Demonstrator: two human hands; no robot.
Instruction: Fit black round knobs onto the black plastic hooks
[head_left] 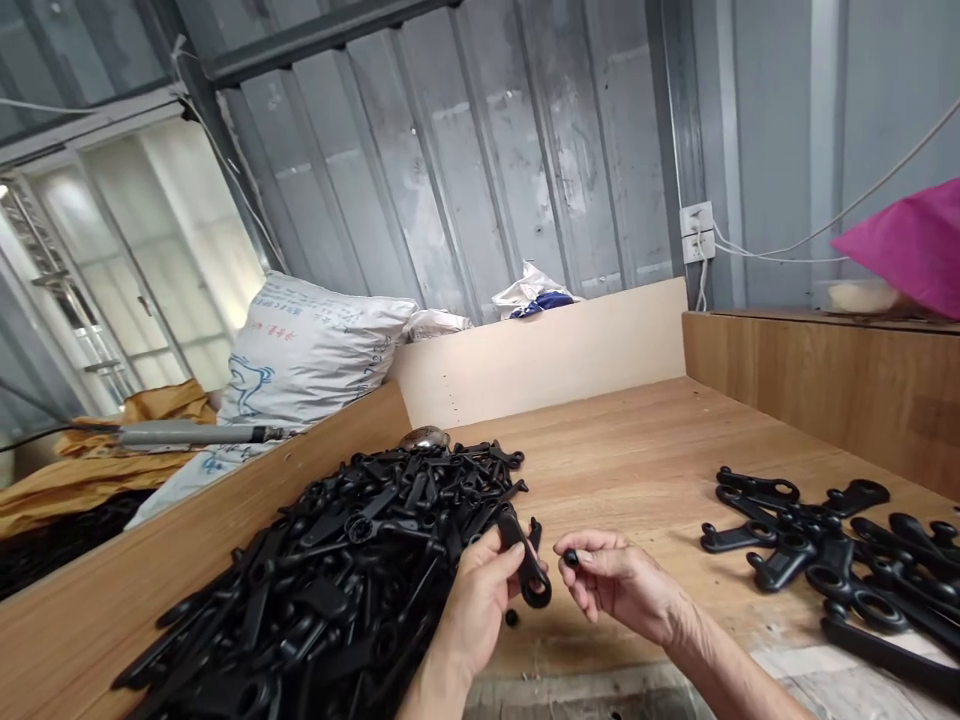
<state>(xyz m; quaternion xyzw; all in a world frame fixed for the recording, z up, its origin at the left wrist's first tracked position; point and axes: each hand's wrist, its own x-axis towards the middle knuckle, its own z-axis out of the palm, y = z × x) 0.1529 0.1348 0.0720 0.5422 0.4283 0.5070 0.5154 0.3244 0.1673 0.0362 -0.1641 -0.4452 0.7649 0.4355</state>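
My left hand [484, 590] is closed on a black lever arm [523, 562] with a ring at its near end. Just to the right, my right hand [619, 580] pinches a small black knob [571, 557] between thumb and fingertips, apart from the lever arm. Another small round black knob [511, 618] lies on the wood below my left hand. A large heap of black plastic lever arms [330, 580] fills the table's left side. At the right sits a smaller pile of black lever arms with knobs on them [832, 550].
The wooden tabletop [600, 450] has a low board [540, 350] at the back and side boards [810, 390]. A stuffed white sack [315, 335] and a grey tool with a cord [195, 433] lie beyond the left board. A pink bag [907, 245] rests on the right ledge.
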